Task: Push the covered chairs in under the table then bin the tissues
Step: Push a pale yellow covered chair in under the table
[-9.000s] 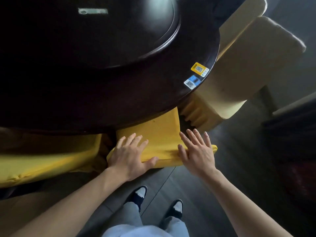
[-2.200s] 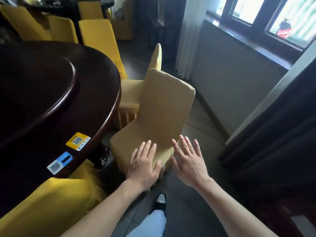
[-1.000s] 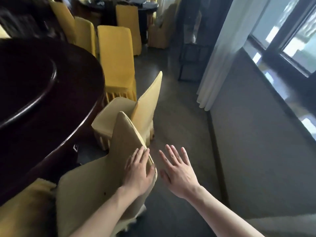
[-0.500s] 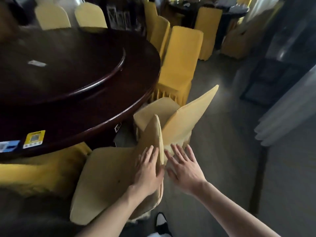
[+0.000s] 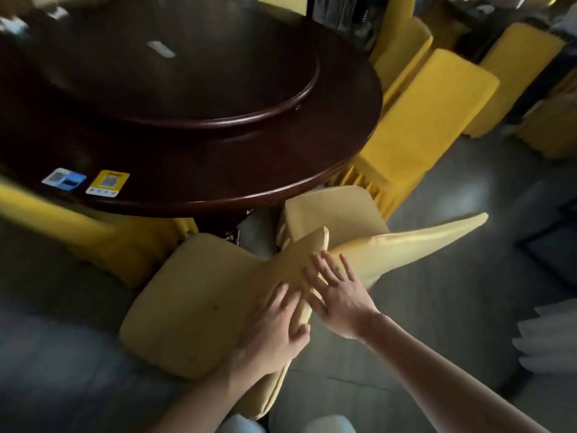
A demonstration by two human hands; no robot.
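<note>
A pale yellow covered chair stands just outside the round dark table, its back seen edge-on. My left hand lies on the chair's wide face with the thumb hooked over the narrow edge. My right hand is flat and spread against the other side of that edge, holding nothing. A second pale covered chair sits right behind, its seat partly under the table rim. A small white tissue-like scrap lies blurred on the raised turntable.
Bright yellow covered chairs ring the table at the right and at the left. Two stickers are on the table rim. More yellow chairs stand at the back right. White curtain folds hang at the right over grey floor.
The view has swung left and down towards the table. The pale chair has turned with my left hand still on its edge, and my right hand has come up against that edge.
</note>
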